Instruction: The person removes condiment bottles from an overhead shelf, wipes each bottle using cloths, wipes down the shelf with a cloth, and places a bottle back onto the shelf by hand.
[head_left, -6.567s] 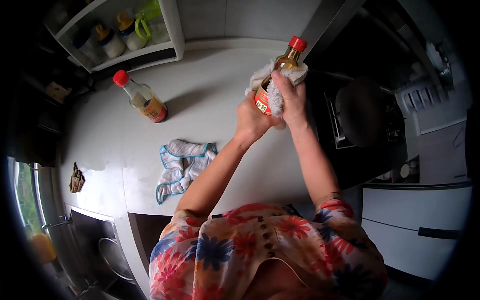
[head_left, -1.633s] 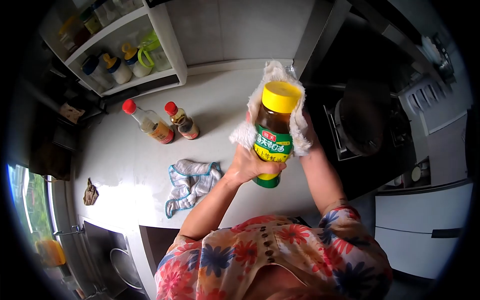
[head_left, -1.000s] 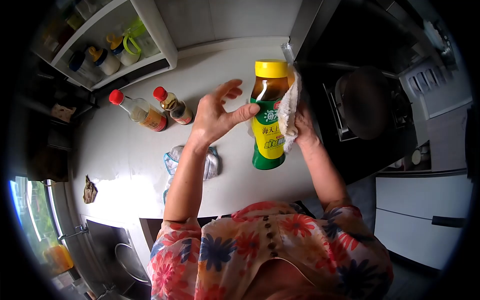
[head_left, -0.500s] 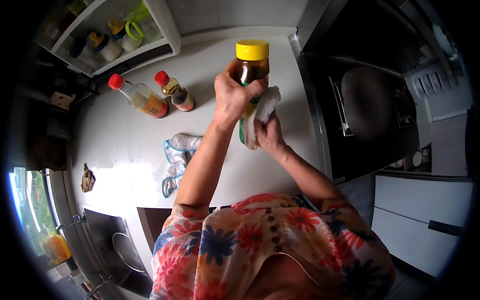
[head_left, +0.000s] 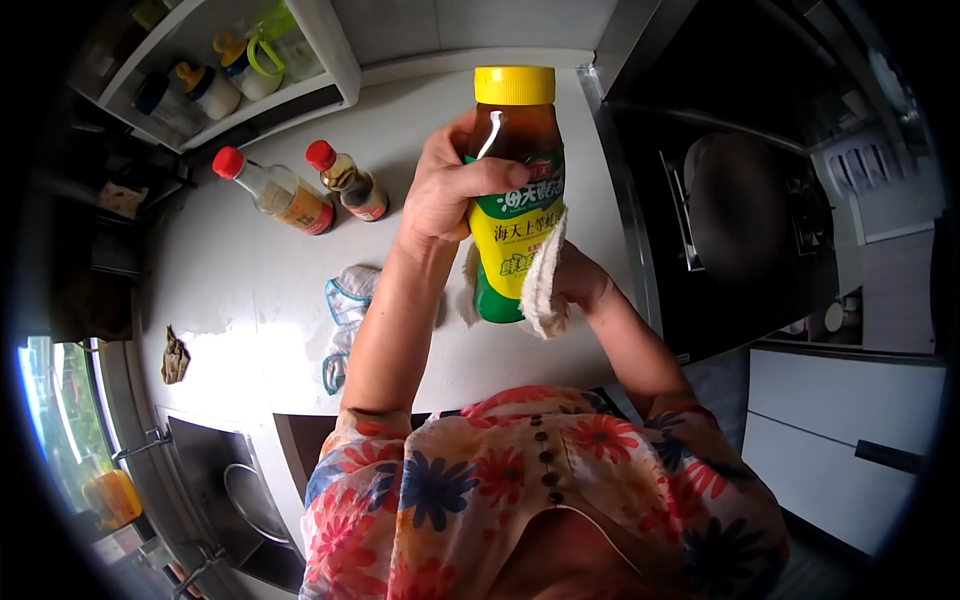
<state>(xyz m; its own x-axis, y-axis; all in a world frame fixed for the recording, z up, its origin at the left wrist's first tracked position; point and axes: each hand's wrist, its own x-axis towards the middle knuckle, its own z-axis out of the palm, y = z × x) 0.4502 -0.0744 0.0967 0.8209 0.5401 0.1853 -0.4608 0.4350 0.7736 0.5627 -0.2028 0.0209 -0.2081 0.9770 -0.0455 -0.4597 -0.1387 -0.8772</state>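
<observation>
My left hand [head_left: 450, 185] is wrapped round the upper part of an oyster sauce bottle [head_left: 515, 235], its thumb lying across the green label. Dark brown sauce shows under the closed yellow cap [head_left: 514, 86]. The bottle is held up over the counter with its printed front towards me. Against its lower right side, my right hand [head_left: 582, 278] presses a white cloth [head_left: 545, 285]; the fingers are partly hidden behind cloth and bottle. Some of the cloth also shows past the bottle's left edge.
Two red-capped bottles [head_left: 285, 195] [head_left: 350, 183] stand on the white counter [head_left: 240, 300] to the left. A blue-edged cloth [head_left: 346, 300] lies partly behind my left forearm. A crumpled brown rag [head_left: 174, 356] is near the sink [head_left: 215, 470]. A wok [head_left: 735, 207] sits on the stove at right.
The bottle has turned so its label faces me, and its base has swung slightly nearer. The cloth and my right hand have moved to the bottle's lower right side.
</observation>
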